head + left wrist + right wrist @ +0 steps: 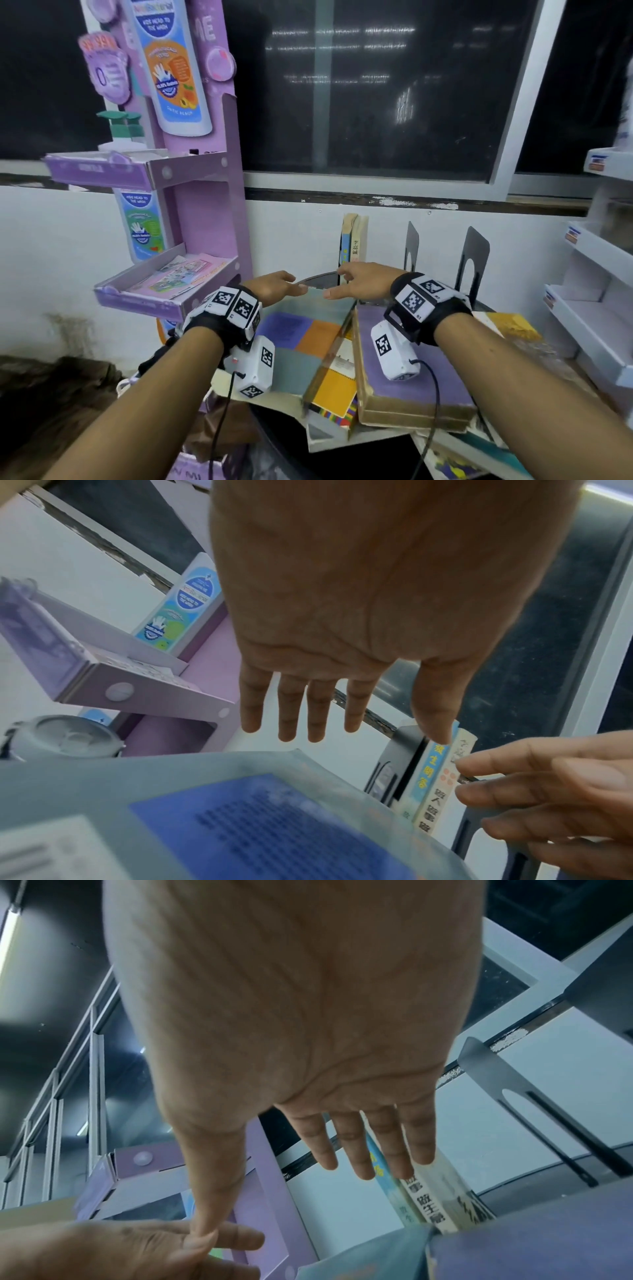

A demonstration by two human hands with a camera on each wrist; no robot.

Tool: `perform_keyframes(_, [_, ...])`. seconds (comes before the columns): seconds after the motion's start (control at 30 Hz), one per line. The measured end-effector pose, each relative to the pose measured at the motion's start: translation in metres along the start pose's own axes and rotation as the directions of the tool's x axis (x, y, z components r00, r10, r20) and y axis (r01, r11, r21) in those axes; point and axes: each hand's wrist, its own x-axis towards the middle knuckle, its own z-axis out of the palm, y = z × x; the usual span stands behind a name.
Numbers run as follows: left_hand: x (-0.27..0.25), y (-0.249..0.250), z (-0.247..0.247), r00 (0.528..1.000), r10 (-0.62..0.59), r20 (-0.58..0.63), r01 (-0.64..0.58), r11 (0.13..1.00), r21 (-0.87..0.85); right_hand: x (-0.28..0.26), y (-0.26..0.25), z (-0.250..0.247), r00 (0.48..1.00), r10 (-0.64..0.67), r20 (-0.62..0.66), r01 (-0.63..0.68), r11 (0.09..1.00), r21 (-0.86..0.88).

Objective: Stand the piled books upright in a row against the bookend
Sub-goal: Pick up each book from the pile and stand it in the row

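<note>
A pile of books lies flat on a dark round table [318, 280]. On top are a patchwork-cover book [301, 346] [240, 818] and a purple book [407, 373] [534, 1240]. Two thin books [352, 240] [435, 783] [428, 1199] stand upright at the back against a black bookend [404, 753]. My left hand [284, 287] [301, 712] hovers over the patchwork book's far edge, fingers straight, holding nothing. My right hand [346, 279] [366, 1145] reaches beside it toward the upright books, fingers spread and empty.
Two more black bookends [412, 245] [474, 260] stand empty to the right of the upright books. A purple cardboard display stand [205, 212] rises at the left, white shelving [596, 260] at the right. A yellow book [513, 323] lies at the pile's right.
</note>
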Motion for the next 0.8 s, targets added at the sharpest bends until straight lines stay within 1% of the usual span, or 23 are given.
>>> perform_keyframes(0.17, [0.005,-0.022,-0.008,0.997,-0.081,-0.001,0.081,0.996,0.023,0.018,-0.007,0.014,0.996,0.074,0.04,-0.07,0.993,-0.094])
perform_keyframes(0.23, [0.011,-0.028,-0.011,0.995,-0.104,0.004,0.103,0.994,0.042,0.024,-0.008,0.016,0.993,0.097,0.069,-0.089,0.99,-0.106])
perform_keyframes(0.37, [0.02,-0.029,-0.011,0.991,-0.118,0.064,0.114,0.992,0.062,0.033,-0.008,0.016,0.989,0.115,0.092,-0.105,0.989,-0.106])
perform_keyframes(0.43, [0.023,-0.03,-0.011,0.99,-0.123,0.072,0.118,0.99,0.074,0.036,-0.006,0.015,0.985,0.129,0.111,-0.115,0.985,-0.129])
perform_keyframes(0.6, [0.028,-0.035,-0.011,0.98,-0.165,0.109,0.145,0.974,0.177,0.041,0.0,0.012,0.974,0.172,0.145,-0.144,0.972,-0.188])
perform_keyframes(0.67, [0.031,-0.039,-0.011,0.975,-0.182,0.127,0.156,0.969,0.191,0.044,0.001,0.012,0.97,0.192,0.151,-0.16,0.966,-0.204])
perform_keyframes(0.8, [0.042,-0.048,-0.01,0.963,-0.214,0.166,0.179,0.963,0.203,0.053,0.006,0.012,0.962,0.212,0.171,-0.186,0.97,-0.157])
